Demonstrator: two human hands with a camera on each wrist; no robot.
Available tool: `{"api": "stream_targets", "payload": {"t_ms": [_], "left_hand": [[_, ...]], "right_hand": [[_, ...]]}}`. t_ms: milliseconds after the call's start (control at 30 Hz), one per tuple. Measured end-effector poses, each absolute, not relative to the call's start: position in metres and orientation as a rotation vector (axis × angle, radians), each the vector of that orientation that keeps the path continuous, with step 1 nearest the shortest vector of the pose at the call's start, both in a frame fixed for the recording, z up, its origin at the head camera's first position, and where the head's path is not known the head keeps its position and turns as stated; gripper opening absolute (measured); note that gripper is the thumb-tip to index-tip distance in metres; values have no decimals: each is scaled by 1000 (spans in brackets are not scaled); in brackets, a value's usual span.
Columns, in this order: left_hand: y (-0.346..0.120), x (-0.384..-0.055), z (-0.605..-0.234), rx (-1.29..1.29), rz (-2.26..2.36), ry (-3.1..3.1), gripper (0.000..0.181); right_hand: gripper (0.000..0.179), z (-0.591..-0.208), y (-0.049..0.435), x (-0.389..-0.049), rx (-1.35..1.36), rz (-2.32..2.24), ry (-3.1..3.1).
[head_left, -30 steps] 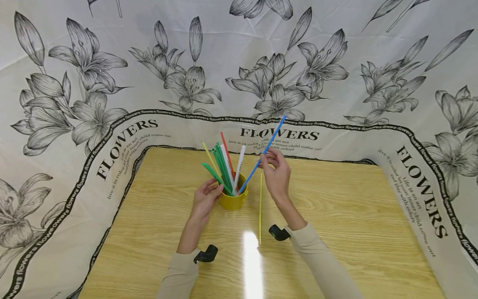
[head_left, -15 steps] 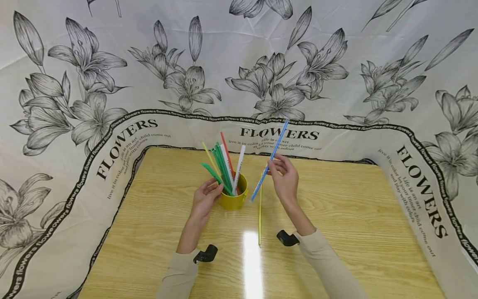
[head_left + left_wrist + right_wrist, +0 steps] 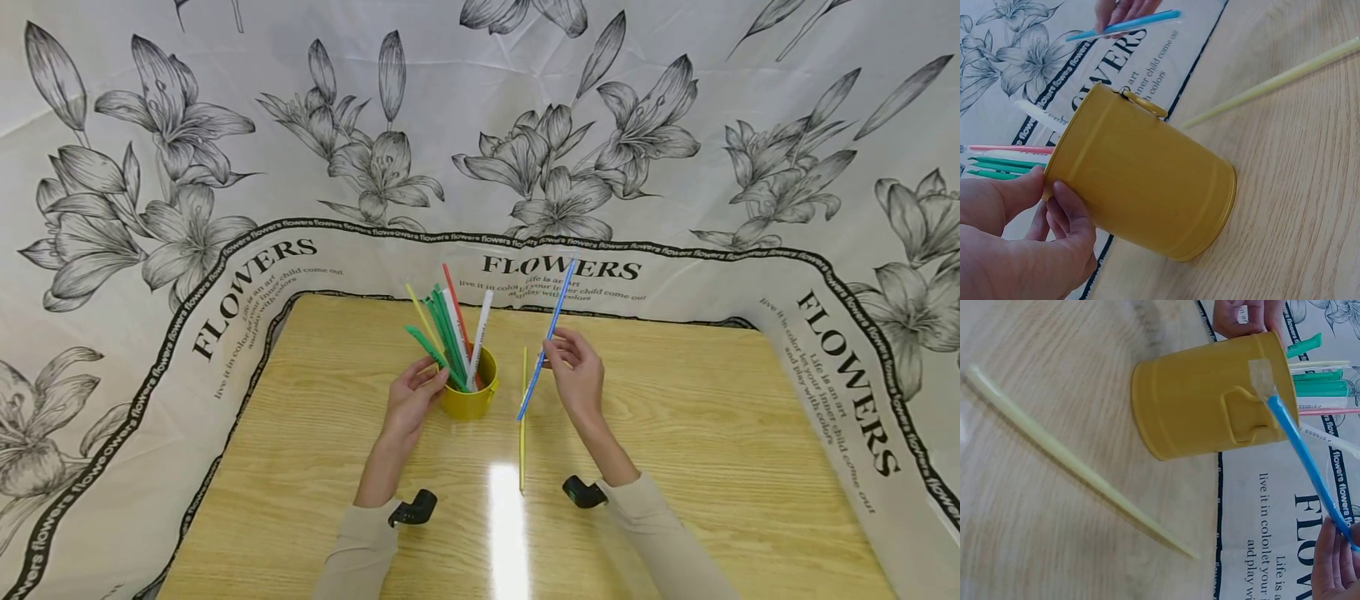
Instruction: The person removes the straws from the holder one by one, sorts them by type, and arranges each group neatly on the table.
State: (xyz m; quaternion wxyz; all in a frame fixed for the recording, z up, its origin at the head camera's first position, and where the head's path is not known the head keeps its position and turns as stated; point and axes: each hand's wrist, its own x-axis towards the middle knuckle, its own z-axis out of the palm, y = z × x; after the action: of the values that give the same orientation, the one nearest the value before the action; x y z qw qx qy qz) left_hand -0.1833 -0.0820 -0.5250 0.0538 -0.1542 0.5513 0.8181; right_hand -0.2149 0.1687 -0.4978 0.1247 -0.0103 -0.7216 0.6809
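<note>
While our left hand [image 3: 408, 398] pinched the rim of the yellow bucket [image 3: 467, 407], green, white, red and yellow straws [image 3: 450, 337] leaned inside it, tops jutting out. Just to its right, a loose straw [image 3: 522, 454], yellow, lay on the wooden table [image 3: 690, 425]. Farther right, the clear-wrapped blue straw [image 3: 557, 312] slanted in the air, held between the thumb and fingers of our right hand [image 3: 579, 372].

Head view: high, facing forward and down, farthest off, wooden table [image 3: 720, 417] across the lower frame. Wrist views: close, turned sideways, both sharing the yellow bucket [image 3: 1154, 175], central in the left's frame, upper centre in the right's.
</note>
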Motion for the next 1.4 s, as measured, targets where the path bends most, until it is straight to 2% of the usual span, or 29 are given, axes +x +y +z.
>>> {"api": "stream_targets", "payload": {"t_ms": [767,1400], "left_hand": [[-82,-183,-521,-452,2499,1662,44],[-82,-184,-522,-473,2490,1689,44]], "right_hand": [[29,-554,196,-191,-155,1902,-2301],[25,-579,191,-179,-207,1890,-2430]]}}
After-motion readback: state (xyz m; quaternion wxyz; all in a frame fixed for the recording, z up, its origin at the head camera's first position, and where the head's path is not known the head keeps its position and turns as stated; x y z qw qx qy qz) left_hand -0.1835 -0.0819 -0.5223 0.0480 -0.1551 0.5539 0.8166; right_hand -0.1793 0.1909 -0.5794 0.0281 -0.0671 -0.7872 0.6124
